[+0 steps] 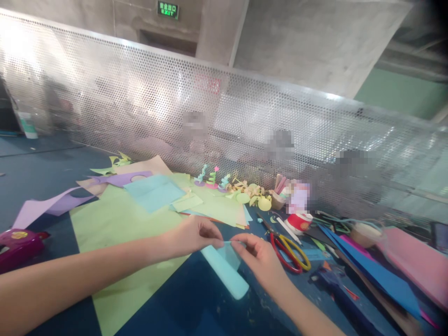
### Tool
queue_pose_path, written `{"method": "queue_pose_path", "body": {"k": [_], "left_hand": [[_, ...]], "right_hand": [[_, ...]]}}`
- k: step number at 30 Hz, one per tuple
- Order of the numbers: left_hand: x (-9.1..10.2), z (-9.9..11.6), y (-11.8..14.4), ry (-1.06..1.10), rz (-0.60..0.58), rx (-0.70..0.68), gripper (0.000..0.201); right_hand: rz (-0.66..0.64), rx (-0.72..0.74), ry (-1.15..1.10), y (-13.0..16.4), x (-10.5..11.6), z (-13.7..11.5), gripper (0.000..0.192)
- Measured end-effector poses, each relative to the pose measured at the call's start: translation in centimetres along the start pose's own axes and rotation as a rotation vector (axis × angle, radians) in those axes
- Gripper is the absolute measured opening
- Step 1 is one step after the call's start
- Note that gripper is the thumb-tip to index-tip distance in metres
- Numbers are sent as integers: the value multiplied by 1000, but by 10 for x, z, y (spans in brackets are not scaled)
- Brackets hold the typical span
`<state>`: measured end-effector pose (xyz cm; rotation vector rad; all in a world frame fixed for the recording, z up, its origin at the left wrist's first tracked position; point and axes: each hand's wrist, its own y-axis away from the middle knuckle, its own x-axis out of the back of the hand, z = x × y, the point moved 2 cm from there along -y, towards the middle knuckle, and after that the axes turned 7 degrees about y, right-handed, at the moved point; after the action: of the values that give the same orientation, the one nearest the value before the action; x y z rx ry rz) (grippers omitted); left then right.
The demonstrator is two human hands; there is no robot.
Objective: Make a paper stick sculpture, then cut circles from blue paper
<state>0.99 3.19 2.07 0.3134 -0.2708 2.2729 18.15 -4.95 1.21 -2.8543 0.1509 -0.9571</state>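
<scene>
A strip of light blue paper [227,275], folded or rolled over along its length, is held above the dark blue table. My left hand [196,235] pinches its far edge between thumb and fingers. Close beside it, my right hand [261,256] pinches the same edge, the fingertips of both hands nearly meeting. Beneath my left forearm lies a large light green sheet [115,224]. Red and yellow handled scissors [289,252] rest just past my right hand.
Light blue sheets [154,191] and purple scraps [59,205] lie left of small paper spirals [212,177]. A magenta tape dispenser [21,245] sits far left. On the right are a glue gun [339,294], a red-and-white roll [298,223] and coloured paper [416,261]. A perforated metal screen [140,98] stands behind.
</scene>
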Motion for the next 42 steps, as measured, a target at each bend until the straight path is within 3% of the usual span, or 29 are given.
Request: {"method": "queue_pose_path", "body": {"k": [16, 28, 42], "left_hand": [[-4, 9, 7, -34, 48, -31, 17], [-1, -3, -1, 43, 19, -19, 15], [-1, 3, 4, -53, 50, -45, 17]], "right_hand": [[3, -35, -71, -3, 2, 1, 31], [-1, 11, -31, -3, 2, 1, 27], [-3, -46, -119, -4, 1, 6, 31]]}}
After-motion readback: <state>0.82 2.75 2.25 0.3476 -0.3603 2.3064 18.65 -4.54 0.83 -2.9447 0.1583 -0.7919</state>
